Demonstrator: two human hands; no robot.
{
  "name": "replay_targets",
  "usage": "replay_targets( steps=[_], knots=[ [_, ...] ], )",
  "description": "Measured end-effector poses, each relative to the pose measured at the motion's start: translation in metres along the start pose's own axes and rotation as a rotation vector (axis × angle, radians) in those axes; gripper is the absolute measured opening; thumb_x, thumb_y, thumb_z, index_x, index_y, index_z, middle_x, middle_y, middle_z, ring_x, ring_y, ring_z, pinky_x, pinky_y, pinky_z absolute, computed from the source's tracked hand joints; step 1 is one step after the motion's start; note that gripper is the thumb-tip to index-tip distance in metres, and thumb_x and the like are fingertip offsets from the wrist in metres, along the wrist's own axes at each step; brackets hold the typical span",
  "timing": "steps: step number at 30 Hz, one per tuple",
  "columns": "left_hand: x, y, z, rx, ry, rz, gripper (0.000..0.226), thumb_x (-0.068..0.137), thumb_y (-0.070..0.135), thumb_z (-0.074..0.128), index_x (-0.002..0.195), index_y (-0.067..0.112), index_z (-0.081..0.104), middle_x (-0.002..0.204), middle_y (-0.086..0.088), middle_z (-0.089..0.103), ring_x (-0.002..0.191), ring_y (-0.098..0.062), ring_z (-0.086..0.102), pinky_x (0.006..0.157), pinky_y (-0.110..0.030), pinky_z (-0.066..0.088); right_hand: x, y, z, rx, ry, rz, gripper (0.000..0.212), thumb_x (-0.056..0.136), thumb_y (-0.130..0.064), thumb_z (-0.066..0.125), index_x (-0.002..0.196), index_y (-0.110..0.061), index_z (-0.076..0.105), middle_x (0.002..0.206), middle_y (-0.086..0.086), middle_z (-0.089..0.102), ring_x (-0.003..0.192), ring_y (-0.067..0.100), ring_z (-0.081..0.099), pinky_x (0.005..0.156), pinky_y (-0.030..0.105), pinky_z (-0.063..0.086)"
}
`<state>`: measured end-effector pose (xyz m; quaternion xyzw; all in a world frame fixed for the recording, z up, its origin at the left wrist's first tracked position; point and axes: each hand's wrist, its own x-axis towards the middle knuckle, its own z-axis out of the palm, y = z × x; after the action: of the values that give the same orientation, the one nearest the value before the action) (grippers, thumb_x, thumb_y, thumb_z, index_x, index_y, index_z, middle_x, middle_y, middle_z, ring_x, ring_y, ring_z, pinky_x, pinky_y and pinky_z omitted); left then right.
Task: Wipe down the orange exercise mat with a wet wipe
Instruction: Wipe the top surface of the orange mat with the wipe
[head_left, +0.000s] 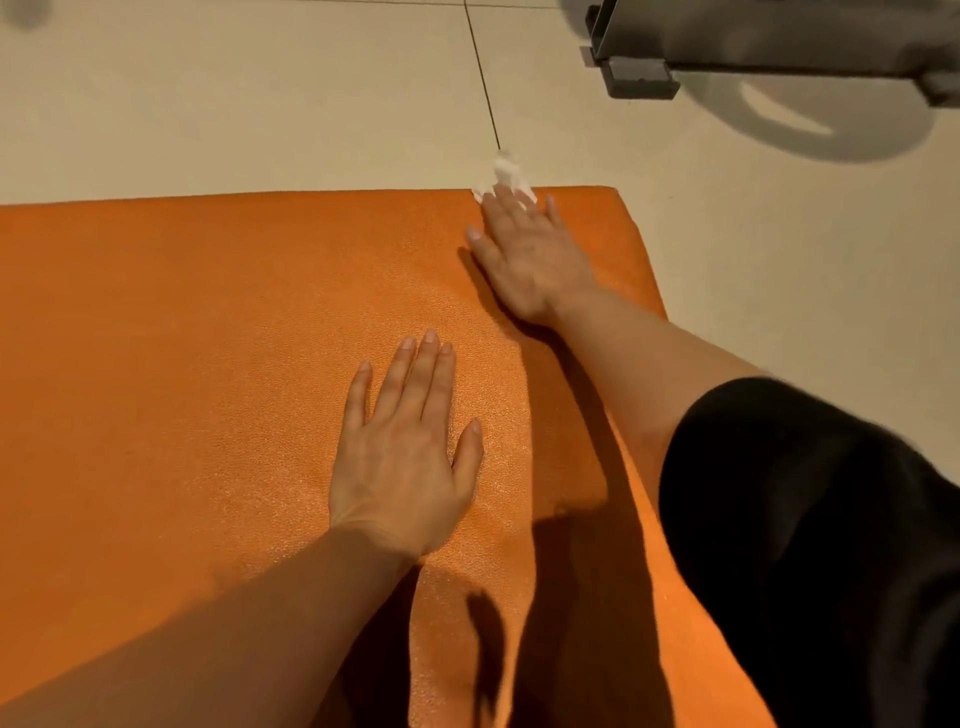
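Wiping is under way at the far edge of the orange exercise mat (218, 364), which lies flat on the pale tiled floor (234, 104). Our right hand (524, 254) reaches out with straight fingers pressed down on the wet wipe (505, 174), and the white wipe bunches up beyond our fingertips, partly hanging over the mat's far edge onto the floor. Our left hand (410, 441) lies flat, fingers straight and slightly spread, palm down on the mat nearer to us and well to the left of the right hand's reach; it holds nothing and seems to steady the mat. A black sleeve (810, 545) covers our right upper arm at the right of the view, and a grey metal frame (727, 41) stands on the floor beyond the mat's corner.

We judge the main risk is the wipe itself. Because it is crumpled and only pinned under our fingertips, not gripped, a further push away from us could slide it off the mat and leave it on the floor, where it would pick up dirt. A bunched wipe also touches little of the surface, so streaks could be missed. If our left hand lifts, the mat may creep or ripple under the stroke. Most of the mat to the left looks as yet untreated, though we cannot tell wet from dry here.
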<state>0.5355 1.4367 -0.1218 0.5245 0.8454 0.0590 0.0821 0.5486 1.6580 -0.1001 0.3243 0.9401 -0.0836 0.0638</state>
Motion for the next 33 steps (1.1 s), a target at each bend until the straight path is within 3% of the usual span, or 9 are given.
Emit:
replay_targets(
  steps=[4,7,10,13,16,19,24,30,33],
  knots=[
    [-0.001,-0.001,-0.001,0.001,-0.010,0.005,0.070,0.095,0.053,0.007,0.155,0.017,0.003,0.162,-0.001,-0.001,0.149,-0.016,-0.004,0.120,-0.046,0.003,-0.008,0.054,-0.010,0.020,0.010,0.206,0.063,0.104,-0.046,0.010,0.155,-0.011,0.011,0.163,0.011,0.000,0.150,0.019,0.001,0.120,0.039,-0.007],
    [-0.001,0.000,-0.001,-0.005,-0.004,-0.001,0.070,0.095,0.053,0.007,0.155,0.017,0.003,0.162,0.000,-0.002,0.149,-0.015,-0.005,0.120,-0.046,0.003,-0.014,0.033,0.000,0.041,0.048,0.276,0.070,0.102,-0.050,0.010,0.153,-0.002,0.013,0.161,0.019,0.000,0.150,0.025,-0.001,0.121,0.037,-0.006],
    [0.000,0.002,-0.002,0.003,-0.009,-0.005,0.070,0.095,0.053,0.007,0.155,0.016,0.005,0.162,-0.001,-0.001,0.149,-0.015,-0.003,0.120,-0.046,0.004,-0.030,-0.008,0.011,0.066,0.036,0.064,0.073,0.102,-0.053,0.011,0.153,-0.001,0.008,0.161,0.018,-0.004,0.150,0.025,-0.005,0.121,0.037,-0.007],
    [0.000,0.002,-0.004,0.023,-0.028,-0.010,0.071,0.093,0.054,0.003,0.155,0.018,0.000,0.162,0.000,-0.005,0.149,-0.014,-0.007,0.120,-0.045,0.001,-0.046,0.007,0.008,0.043,0.016,-0.076,0.066,0.103,-0.051,0.012,0.155,-0.011,0.004,0.162,0.009,-0.003,0.150,0.017,-0.002,0.121,0.037,-0.007],
    [-0.001,0.000,-0.005,0.036,-0.029,-0.011,0.072,0.092,0.055,-0.002,0.154,0.019,-0.008,0.161,0.001,-0.012,0.148,-0.014,-0.013,0.120,-0.044,-0.003,-0.053,0.049,0.001,0.068,0.041,0.127,0.061,0.104,-0.047,0.011,0.156,-0.015,0.006,0.163,0.005,0.002,0.150,0.015,0.002,0.120,0.038,-0.009],
    [0.000,0.001,-0.004,0.026,-0.004,-0.018,0.072,0.092,0.055,-0.002,0.154,0.019,-0.006,0.161,0.002,-0.011,0.148,-0.013,-0.012,0.120,-0.044,-0.003,-0.057,0.030,0.007,0.111,0.091,0.261,0.065,0.103,-0.047,0.013,0.155,-0.006,0.012,0.162,0.013,0.007,0.150,0.023,0.006,0.121,0.037,-0.004],
    [0.001,0.003,-0.001,0.024,0.009,-0.023,0.071,0.094,0.053,0.009,0.155,0.017,0.010,0.162,0.001,0.003,0.149,-0.013,-0.001,0.120,-0.044,0.002,-0.093,-0.011,0.020,0.044,0.030,-0.160,0.064,0.104,-0.046,0.018,0.155,-0.009,0.008,0.162,0.009,0.000,0.150,0.017,-0.002,0.118,0.030,-0.012],
    [0.001,0.001,-0.001,0.035,0.017,-0.015,0.072,0.093,0.054,0.005,0.155,0.019,0.003,0.162,0.002,-0.001,0.149,-0.013,-0.004,0.120,-0.043,-0.001,-0.098,0.040,0.014,-0.017,0.058,0.243,0.066,0.103,-0.048,0.012,0.155,-0.007,0.009,0.162,0.012,0.001,0.150,0.020,-0.001,0.119,0.036,-0.010],
    [0.001,0.003,-0.002,0.030,0.031,-0.020,0.072,0.093,0.054,0.007,0.155,0.019,0.006,0.162,0.001,0.001,0.149,-0.013,-0.003,0.120,-0.043,0.000,-0.117,-0.006,0.028,-0.011,0.099,0.173,0.067,0.102,-0.044,0.013,0.152,0.001,0.014,0.160,0.020,0.009,0.149,0.029,0.006,0.121,0.040,-0.004]
  ],
)
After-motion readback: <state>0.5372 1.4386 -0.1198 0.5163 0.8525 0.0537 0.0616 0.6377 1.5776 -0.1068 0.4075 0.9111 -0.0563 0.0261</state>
